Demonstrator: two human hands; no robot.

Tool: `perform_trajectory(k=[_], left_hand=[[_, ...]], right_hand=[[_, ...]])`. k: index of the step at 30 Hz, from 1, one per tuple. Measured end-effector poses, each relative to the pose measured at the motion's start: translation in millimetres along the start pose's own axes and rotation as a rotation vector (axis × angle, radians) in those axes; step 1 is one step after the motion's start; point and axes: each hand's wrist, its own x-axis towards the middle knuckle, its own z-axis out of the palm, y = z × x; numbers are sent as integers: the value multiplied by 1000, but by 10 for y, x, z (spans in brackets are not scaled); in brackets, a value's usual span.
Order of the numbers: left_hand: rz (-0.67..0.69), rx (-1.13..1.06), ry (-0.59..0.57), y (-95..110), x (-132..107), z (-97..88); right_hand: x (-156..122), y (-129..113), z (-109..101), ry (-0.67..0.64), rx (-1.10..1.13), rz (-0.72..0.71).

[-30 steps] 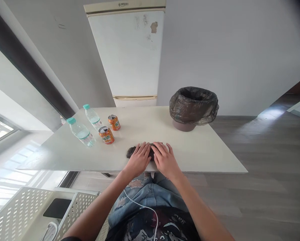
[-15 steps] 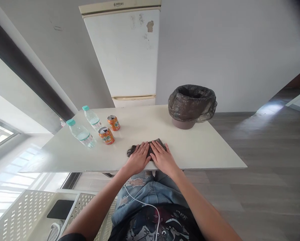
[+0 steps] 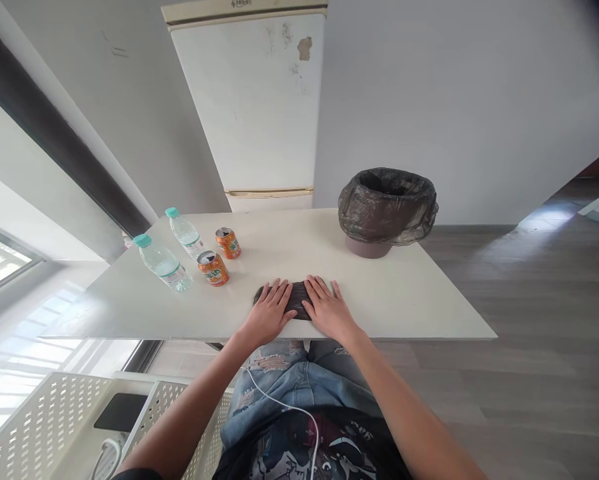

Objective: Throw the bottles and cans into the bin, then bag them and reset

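Note:
A folded dark plastic bag (image 3: 299,303) lies flat near the front edge of the white table (image 3: 404,300). My left hand (image 3: 271,310) presses on its left part, palm down with the fingers stretched. On the bag's right part rests my right hand (image 3: 328,308), also flat, fingers extended and thumb pointing inward. Between the two hands a strip of the bag shows; the rest is covered. To the left stand two orange drink cans (image 3: 213,269) and two clear plastic bottles (image 3: 165,265) with turquoise caps.
A brown trash bin (image 3: 368,248) lined with a dark bag (image 3: 387,207) stands at the table's back right. Behind the table is a white refrigerator (image 3: 254,107). Beige perforated baskets (image 3: 54,413) sit at lower left. A white cable (image 3: 279,402) hangs down my front.
My hands have slid apart, the left one leftward and the right one slightly rightward. The bag between them now looks flatter and smoother, with more of it showing.

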Motion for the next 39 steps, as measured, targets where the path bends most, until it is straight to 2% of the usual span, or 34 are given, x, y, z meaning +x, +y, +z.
perform_trajectory(k=[6,9,11,13,16,17,18,19,21,23,25,27,29,31,34,37,39], left_hand=[[-42,-47,-16,-71,-75,36],[-64,-53,-34,-66,-71,43],[-69,-89,-68,-75,-53,4],[-101,-170,-93,-100,-14,-84],[-188,-238,-28,-156,110,-274],[-202,-235,7,-174,168,-336],[-203,-234,28,-190,232,-391],[-197,-239,21,-204,297,-438],[-183,-255,-75,-228,423,-507],[-166,-216,-203,-248,529,-557],[-165,-152,-292,-264,607,-598],[-200,-131,-338,-274,658,-630],[-226,-135,-354,-272,678,-644],[-199,-159,-353,-257,666,-638],[-199,-261,-375,-207,587,-609],[-302,-362,-423,-131,462,-606],[-297,-421,-441,-75,373,-631]], right_hand=[[10,7,29,-14,10,-3],[21,-1,-19,-38,60,-3],[1,3,-89,-8,153,-3],[-60,23,-184,141,286,55],[-226,71,-324,490,483,268],[-291,79,-360,548,559,350],[-354,77,-388,553,651,422],[-413,62,-408,502,755,477],[-509,-19,-428,291,954,499],[-580,-162,-431,117,1055,430],[-640,-349,-425,34,1118,374],[-701,-549,-399,-60,1253,361],[-765,-731,-340,-219,1444,358],[-820,-868,-250,-323,1599,390],[-861,-956,-106,-290,1725,524],[-864,-935,-9,-242,1778,633],[-866,-903,25,-234,1782,679]])
